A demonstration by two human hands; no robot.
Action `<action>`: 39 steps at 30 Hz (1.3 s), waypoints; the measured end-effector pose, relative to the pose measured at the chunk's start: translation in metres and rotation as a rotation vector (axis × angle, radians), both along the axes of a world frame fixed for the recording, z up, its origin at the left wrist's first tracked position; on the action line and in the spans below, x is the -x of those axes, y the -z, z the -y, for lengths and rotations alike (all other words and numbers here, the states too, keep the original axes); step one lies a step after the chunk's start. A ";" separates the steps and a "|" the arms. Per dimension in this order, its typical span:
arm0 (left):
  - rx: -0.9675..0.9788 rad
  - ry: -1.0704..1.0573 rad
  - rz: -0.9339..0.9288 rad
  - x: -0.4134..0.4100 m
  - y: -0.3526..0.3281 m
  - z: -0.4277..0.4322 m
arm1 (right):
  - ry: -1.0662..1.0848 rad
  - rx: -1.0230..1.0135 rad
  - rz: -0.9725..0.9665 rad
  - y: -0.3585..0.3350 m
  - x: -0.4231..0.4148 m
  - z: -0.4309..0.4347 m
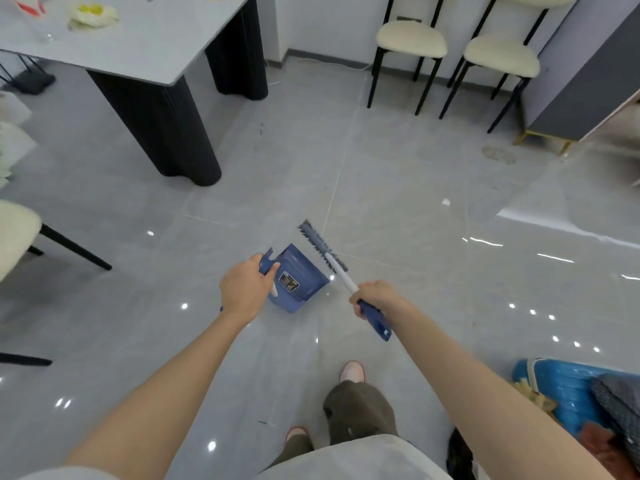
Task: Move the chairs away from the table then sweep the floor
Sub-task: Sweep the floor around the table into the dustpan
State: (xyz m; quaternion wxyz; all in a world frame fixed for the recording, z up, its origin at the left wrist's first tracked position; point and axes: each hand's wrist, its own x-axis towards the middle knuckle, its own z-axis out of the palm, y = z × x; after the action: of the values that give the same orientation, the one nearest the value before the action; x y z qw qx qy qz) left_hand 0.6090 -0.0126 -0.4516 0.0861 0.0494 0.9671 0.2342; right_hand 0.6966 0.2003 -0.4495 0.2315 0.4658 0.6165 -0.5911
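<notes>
My left hand (246,289) grips the handle of a blue dustpan (298,278) held above the grey tiled floor (398,202). My right hand (375,296) grips the white and blue handle of a broom (323,245), whose grey bristle head points away from me, just right of the dustpan. The grey table (138,46) with dark legs stands at the upper left. Two cream chairs (412,43) (502,57) stand by the far wall at the upper right. A third cream chair (17,230) shows partly at the left edge.
A grey cabinet (588,81) on gold feet stands at the far right. A blue suitcase (568,386) with cloth on it lies at the lower right. Small specks of debris (446,201) lie on the floor. A black router (33,81) sits under the table.
</notes>
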 end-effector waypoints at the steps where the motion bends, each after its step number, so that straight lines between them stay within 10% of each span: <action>1: -0.002 -0.024 -0.007 0.015 0.000 -0.005 | 0.082 0.092 0.001 0.001 0.015 -0.010; 39: -0.004 -0.528 0.097 0.699 0.029 -0.244 | -0.399 -0.138 0.072 0.029 0.806 -0.300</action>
State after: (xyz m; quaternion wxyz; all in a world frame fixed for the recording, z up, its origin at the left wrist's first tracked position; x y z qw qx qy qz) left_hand -0.0899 0.2315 -0.4802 0.0683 -0.2159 0.9407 0.2524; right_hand -0.1095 0.4998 -0.4787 0.3335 0.3700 0.7269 -0.4727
